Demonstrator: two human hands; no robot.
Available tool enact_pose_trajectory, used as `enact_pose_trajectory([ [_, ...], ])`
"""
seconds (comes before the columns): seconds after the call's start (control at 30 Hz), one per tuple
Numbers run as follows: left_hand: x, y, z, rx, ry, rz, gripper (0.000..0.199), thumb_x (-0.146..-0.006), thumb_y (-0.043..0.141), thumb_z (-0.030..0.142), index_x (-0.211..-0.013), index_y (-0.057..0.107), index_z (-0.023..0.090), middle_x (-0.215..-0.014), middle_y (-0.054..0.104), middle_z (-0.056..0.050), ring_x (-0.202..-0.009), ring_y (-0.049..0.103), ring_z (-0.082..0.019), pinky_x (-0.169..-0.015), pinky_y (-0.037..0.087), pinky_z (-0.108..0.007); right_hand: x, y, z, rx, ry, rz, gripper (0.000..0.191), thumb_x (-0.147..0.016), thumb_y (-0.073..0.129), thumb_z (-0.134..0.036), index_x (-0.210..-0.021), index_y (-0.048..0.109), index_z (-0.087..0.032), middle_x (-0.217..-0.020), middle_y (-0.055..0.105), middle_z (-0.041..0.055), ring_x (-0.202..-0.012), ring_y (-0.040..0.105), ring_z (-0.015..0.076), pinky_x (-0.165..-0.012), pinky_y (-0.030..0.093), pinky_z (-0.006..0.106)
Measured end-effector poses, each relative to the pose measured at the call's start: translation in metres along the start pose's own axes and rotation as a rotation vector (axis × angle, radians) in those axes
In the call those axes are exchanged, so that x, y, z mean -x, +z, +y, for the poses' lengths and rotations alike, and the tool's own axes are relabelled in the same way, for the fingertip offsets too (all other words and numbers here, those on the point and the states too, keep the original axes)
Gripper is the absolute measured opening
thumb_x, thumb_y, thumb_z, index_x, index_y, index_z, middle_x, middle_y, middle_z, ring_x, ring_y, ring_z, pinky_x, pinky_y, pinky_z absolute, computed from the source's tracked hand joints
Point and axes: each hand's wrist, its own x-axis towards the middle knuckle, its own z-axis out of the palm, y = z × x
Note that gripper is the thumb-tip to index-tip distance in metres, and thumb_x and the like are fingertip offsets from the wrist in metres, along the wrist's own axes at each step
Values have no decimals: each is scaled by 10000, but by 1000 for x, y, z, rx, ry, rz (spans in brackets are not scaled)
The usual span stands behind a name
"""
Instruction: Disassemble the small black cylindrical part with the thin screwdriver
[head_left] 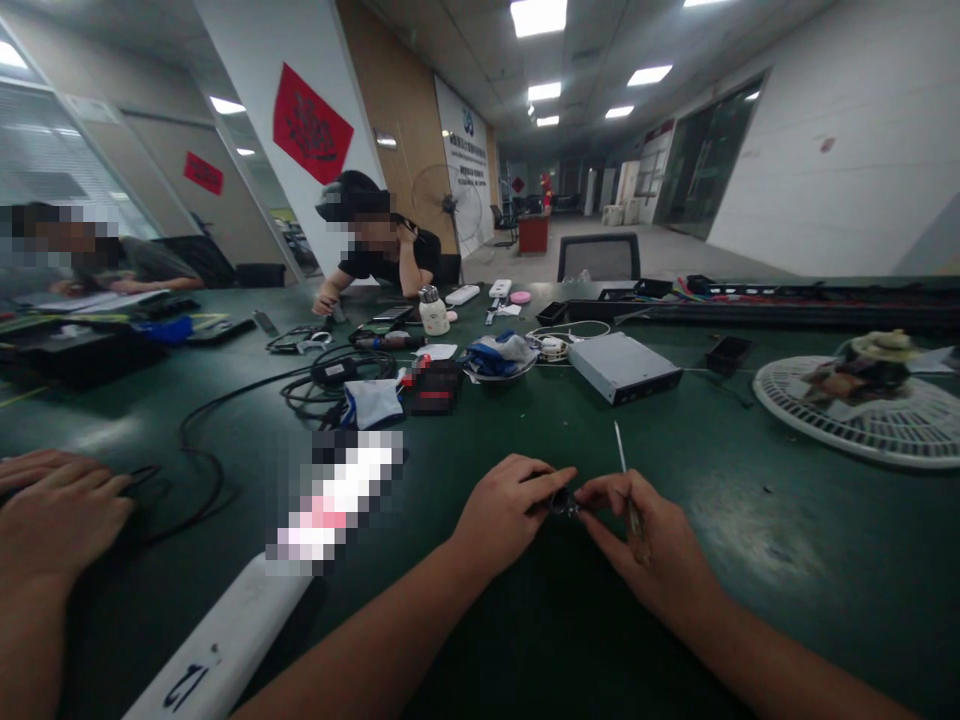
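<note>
Above the green tabletop, my left hand (pixel 504 512) is closed on a small dark round part (pixel 559 500), whose kind is too small to make out. My right hand (pixel 660 545) meets it from the other side, with thumb and forefinger pinched at a tiny shiny piece (pixel 573 507) on the part's edge. Tucked in the same right hand is a screwdriver (pixel 619 446), its thin metal shaft pointing up and away and its yellowish handle lying across the palm. The fingertips of both hands nearly touch around the part.
A silver disc drive (pixel 626 366), a bowl with a blue-white cloth (pixel 501 353) and a black-red case (pixel 435 386) lie beyond my hands. At right is a white fan grille (pixel 847 425); at left, another person's hand (pixel 67 505), black cable (pixel 217 480) and a white device (pixel 225 640).
</note>
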Motion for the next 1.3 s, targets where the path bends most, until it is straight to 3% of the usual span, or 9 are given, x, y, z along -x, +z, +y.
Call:
enact_pose_trajectory([
  [0.27, -2, -4, 3, -20, 139, -79, 501, -898, 604, 95, -1366, 530, 256, -1205, 690, -28, -1046, 617, -198, -913, 515, -374, 2, 2, 3, -6, 13, 44, 264, -854, 650, -168, -847, 398, -245, -953, 676, 48, -881, 692, 203, -774, 556, 353],
  [0.43, -2, -3, 3, -49, 230, -35, 397, -914, 603, 141, -1295, 580, 249, -1197, 708, -7, -990, 648, -192, -877, 521, -371, 1, 0, -3, 4, 15, 90, 276, -846, 666, -178, -823, 399, -244, -896, 668, 37, -837, 681, 198, -744, 536, 334],
  [0.7, -1, -3, 5, -17, 221, -32, 330, -907, 622, 183, -1235, 609, 213, -1098, 734, -35, -930, 667, -198, -817, 530, -364, -1, -1, 0, 14, 48, 67, 272, -827, 658, -165, -808, 398, -241, -856, 638, 3, -773, 639, 168, -701, 497, 296],
  [0.83, -2, -3, 5, 24, 169, -17, 344, -846, 667, 148, -1183, 626, 207, -1062, 731, -42, -939, 664, -210, -827, 519, -374, 0, 0, 0, 122, 88, 22, 244, -811, 687, -199, -849, 449, -232, -779, 582, -22, -654, 570, 151, -615, 439, 284],
  [0.97, -2, -3, 6, 47, 41, 33, 298, -803, 684, 118, -1081, 642, 214, -1026, 719, -26, -944, 650, -211, -845, 501, -382, 1, -2, -3, 94, 63, -3, 85, -934, 578, -284, -958, 538, -213, -801, 589, 2, -676, 568, 159, -638, 432, 301],
  [1.1, -2, -4, 6, 21, -118, 108, 296, -788, 680, 108, -1055, 622, 220, -1004, 695, -23, -921, 629, -218, -828, 489, -387, 2, -8, -2, -67, -126, -7, 301, -1020, 426, -368, -1191, 626, -221, -878, 602, 41, -760, 582, 184, -672, 444, 324],
  [1.3, -2, -3, 5, 11, -228, 155, 298, -749, 676, 60, -986, 596, 221, -966, 667, -12, -922, 610, -218, -819, 473, -375, 4, -11, -2, -154, -317, -43, 333, -1018, 424, -344, -1127, 717, -227, -887, 633, 69, -804, 597, 208, -694, 459, 359],
])
